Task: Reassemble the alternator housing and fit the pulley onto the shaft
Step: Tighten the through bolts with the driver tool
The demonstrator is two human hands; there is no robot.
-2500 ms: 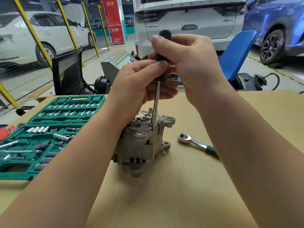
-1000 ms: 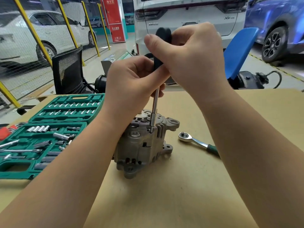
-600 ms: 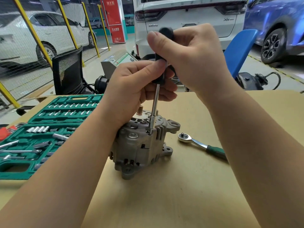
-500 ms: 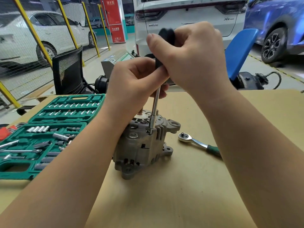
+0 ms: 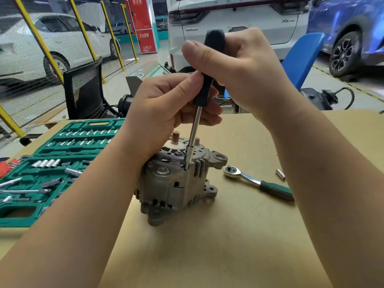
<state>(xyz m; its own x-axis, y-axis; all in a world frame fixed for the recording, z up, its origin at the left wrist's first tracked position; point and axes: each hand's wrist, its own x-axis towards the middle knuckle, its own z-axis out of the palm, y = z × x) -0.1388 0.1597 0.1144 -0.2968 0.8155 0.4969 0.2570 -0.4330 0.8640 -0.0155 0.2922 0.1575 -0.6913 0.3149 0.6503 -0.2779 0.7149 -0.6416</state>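
A grey alternator housing (image 5: 172, 183) stands on end on the tan tabletop (image 5: 228, 235), its copper-tipped shaft (image 5: 176, 136) pointing up. A black-handled nut driver (image 5: 195, 129) stands nearly upright with its socket tip seated in a bolt hole on the housing's upper rim. My right hand (image 5: 239, 67) grips the top of the black handle. My left hand (image 5: 166, 109) holds the lower end of the handle, thumb against it. No pulley is visible.
An open green socket set case (image 5: 56, 163) lies at the left. A ratchet wrench (image 5: 257, 181) with a green grip and a small loose socket (image 5: 280, 174) lie right of the alternator. Beyond the table are a mesh chair (image 5: 85, 90), a blue chair (image 5: 301, 59) and parked cars.
Both hands have kept turning the driver on the same bolt hole, regripping the handle. The alternator has rocked and shifted slightly on the table.
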